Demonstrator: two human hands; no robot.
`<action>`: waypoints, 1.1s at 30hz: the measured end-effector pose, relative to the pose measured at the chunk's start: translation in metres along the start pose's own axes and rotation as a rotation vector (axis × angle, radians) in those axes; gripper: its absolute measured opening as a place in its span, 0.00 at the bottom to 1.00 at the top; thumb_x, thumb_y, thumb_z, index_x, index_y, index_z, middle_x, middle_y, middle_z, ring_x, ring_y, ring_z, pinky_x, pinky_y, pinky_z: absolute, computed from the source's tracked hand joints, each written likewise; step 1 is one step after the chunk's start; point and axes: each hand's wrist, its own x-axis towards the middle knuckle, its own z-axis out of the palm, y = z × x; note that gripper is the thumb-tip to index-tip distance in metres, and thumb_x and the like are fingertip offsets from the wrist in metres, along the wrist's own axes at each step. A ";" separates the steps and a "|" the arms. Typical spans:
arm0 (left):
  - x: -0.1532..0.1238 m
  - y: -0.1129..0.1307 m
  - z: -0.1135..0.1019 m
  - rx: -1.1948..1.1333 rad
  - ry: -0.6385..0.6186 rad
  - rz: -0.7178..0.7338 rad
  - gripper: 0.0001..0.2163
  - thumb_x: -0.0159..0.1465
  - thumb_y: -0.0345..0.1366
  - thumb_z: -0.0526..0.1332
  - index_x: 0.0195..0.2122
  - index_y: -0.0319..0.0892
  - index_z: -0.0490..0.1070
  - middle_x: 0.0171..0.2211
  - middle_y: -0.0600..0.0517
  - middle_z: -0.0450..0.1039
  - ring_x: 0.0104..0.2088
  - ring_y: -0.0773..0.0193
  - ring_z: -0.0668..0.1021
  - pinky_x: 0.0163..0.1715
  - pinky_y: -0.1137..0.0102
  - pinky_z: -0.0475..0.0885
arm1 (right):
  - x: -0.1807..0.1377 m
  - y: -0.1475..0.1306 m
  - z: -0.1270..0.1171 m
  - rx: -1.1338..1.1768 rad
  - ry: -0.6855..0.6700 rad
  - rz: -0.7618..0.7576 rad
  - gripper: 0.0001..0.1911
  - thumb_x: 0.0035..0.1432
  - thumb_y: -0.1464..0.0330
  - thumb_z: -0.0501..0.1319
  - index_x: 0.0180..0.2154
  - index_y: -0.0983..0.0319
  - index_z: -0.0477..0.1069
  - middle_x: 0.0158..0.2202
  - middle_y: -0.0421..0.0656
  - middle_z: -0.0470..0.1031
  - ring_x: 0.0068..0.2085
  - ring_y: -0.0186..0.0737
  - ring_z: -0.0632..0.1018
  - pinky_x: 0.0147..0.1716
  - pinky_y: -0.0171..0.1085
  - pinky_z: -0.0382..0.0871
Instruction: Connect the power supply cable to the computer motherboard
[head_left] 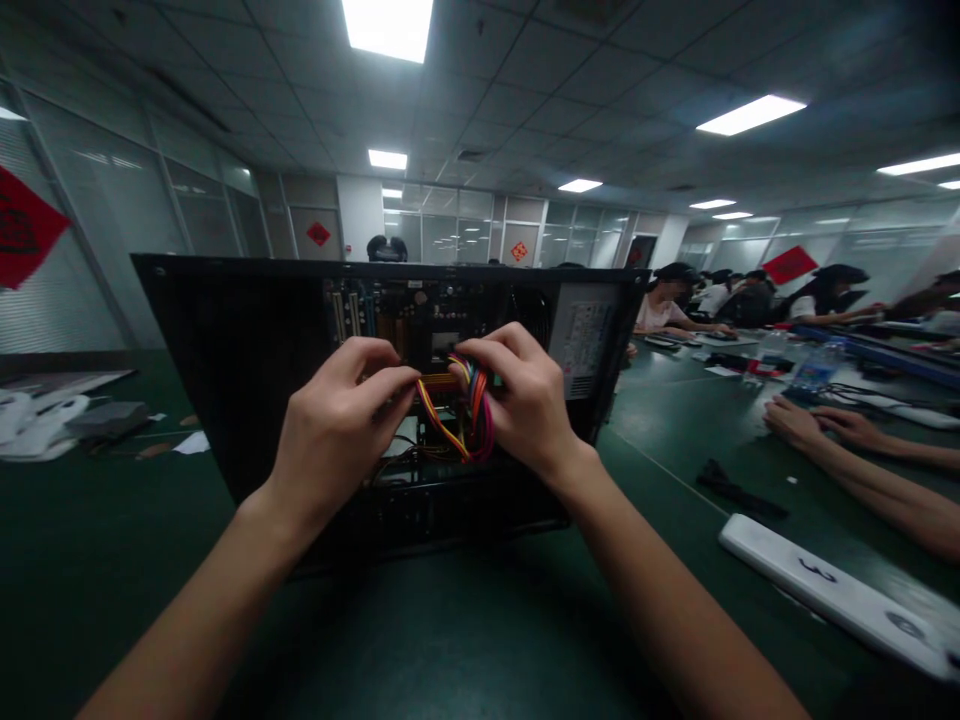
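Note:
A black computer case (225,400) stands on the green table with its open side toward me. Inside it show the motherboard (420,305) and, at the right, a silver power supply (589,335) with a label. My right hand (521,400) is closed round a bundle of coloured power cables (480,410), yellow, orange, red, blue and purple. My left hand (345,410) pinches the end of a few yellow and red strands looping out of that bundle. Its fingertips hide whatever connector may be there. Thinner wires (409,455) run in the lower part of the case.
A white power strip (832,590) marked 3 and a black strap (739,488) lie at the right. Another person's hands (825,425) rest on the table near plastic bottles (817,368). A grey box (109,420) and white items (37,425) are at the left.

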 end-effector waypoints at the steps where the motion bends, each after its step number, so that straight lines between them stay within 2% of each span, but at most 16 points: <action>1: -0.001 -0.003 0.005 -0.011 -0.015 -0.014 0.09 0.68 0.36 0.58 0.43 0.41 0.76 0.44 0.46 0.75 0.42 0.60 0.79 0.41 0.65 0.76 | -0.002 0.002 0.007 -0.030 -0.053 0.024 0.14 0.68 0.65 0.55 0.50 0.61 0.74 0.41 0.49 0.71 0.43 0.44 0.73 0.43 0.42 0.70; 5: -0.007 -0.018 0.030 -0.100 -0.120 -0.069 0.11 0.69 0.36 0.57 0.47 0.41 0.75 0.46 0.45 0.77 0.45 0.56 0.80 0.46 0.61 0.76 | -0.011 0.011 0.029 -0.232 -0.407 0.102 0.17 0.69 0.68 0.52 0.54 0.60 0.71 0.46 0.50 0.71 0.48 0.46 0.73 0.42 0.40 0.70; 8: -0.013 -0.026 0.049 -0.112 -0.217 -0.103 0.12 0.69 0.37 0.56 0.50 0.42 0.74 0.48 0.45 0.78 0.48 0.54 0.79 0.48 0.60 0.75 | -0.018 0.022 0.037 -0.313 -0.666 0.124 0.14 0.67 0.70 0.52 0.49 0.61 0.74 0.46 0.50 0.71 0.47 0.46 0.75 0.40 0.38 0.69; 11: -0.018 -0.028 0.062 -0.059 -0.359 -0.122 0.13 0.70 0.40 0.54 0.48 0.43 0.75 0.49 0.46 0.78 0.48 0.52 0.79 0.47 0.60 0.75 | -0.023 0.035 0.040 -0.328 -0.814 0.143 0.13 0.65 0.70 0.53 0.45 0.63 0.75 0.46 0.49 0.73 0.44 0.44 0.77 0.39 0.37 0.69; 14: -0.020 -0.028 0.071 -0.015 -0.483 -0.132 0.14 0.70 0.42 0.52 0.49 0.45 0.74 0.49 0.47 0.77 0.48 0.53 0.79 0.45 0.62 0.74 | -0.028 0.044 0.043 -0.354 -0.864 0.152 0.14 0.65 0.69 0.53 0.45 0.64 0.75 0.46 0.51 0.73 0.43 0.45 0.77 0.37 0.37 0.68; 18: -0.011 -0.031 0.082 0.020 -0.571 -0.112 0.14 0.70 0.42 0.52 0.48 0.45 0.73 0.49 0.48 0.76 0.48 0.54 0.79 0.43 0.64 0.72 | -0.031 0.047 0.047 -0.372 -0.884 0.119 0.15 0.62 0.70 0.54 0.46 0.65 0.76 0.45 0.52 0.74 0.42 0.48 0.78 0.34 0.39 0.68; 22: 0.002 -0.033 0.095 0.062 -0.647 -0.080 0.13 0.69 0.42 0.53 0.47 0.44 0.74 0.51 0.47 0.76 0.49 0.54 0.78 0.43 0.65 0.72 | -0.029 0.047 0.049 -0.357 -0.873 0.118 0.15 0.64 0.69 0.53 0.46 0.65 0.76 0.47 0.53 0.74 0.45 0.47 0.77 0.38 0.39 0.70; 25: 0.001 -0.032 0.102 0.100 -0.718 -0.138 0.12 0.68 0.39 0.55 0.46 0.45 0.75 0.51 0.49 0.76 0.49 0.55 0.78 0.42 0.66 0.72 | -0.029 0.049 0.050 -0.345 -0.859 0.126 0.14 0.65 0.68 0.54 0.47 0.64 0.75 0.49 0.51 0.73 0.48 0.48 0.76 0.42 0.39 0.71; 29: -0.005 -0.028 0.105 0.143 -0.747 -0.203 0.12 0.66 0.37 0.56 0.46 0.46 0.76 0.49 0.51 0.78 0.48 0.54 0.79 0.40 0.66 0.72 | -0.031 0.049 0.052 -0.331 -0.855 0.133 0.14 0.65 0.67 0.55 0.47 0.63 0.75 0.49 0.51 0.73 0.49 0.47 0.75 0.41 0.40 0.71; 33: -0.004 -0.022 0.105 0.188 -0.782 -0.216 0.13 0.67 0.36 0.54 0.47 0.46 0.76 0.48 0.48 0.79 0.47 0.52 0.80 0.39 0.64 0.72 | -0.034 0.046 0.052 -0.326 -0.844 0.149 0.14 0.65 0.67 0.55 0.46 0.63 0.75 0.48 0.51 0.73 0.48 0.47 0.75 0.40 0.38 0.70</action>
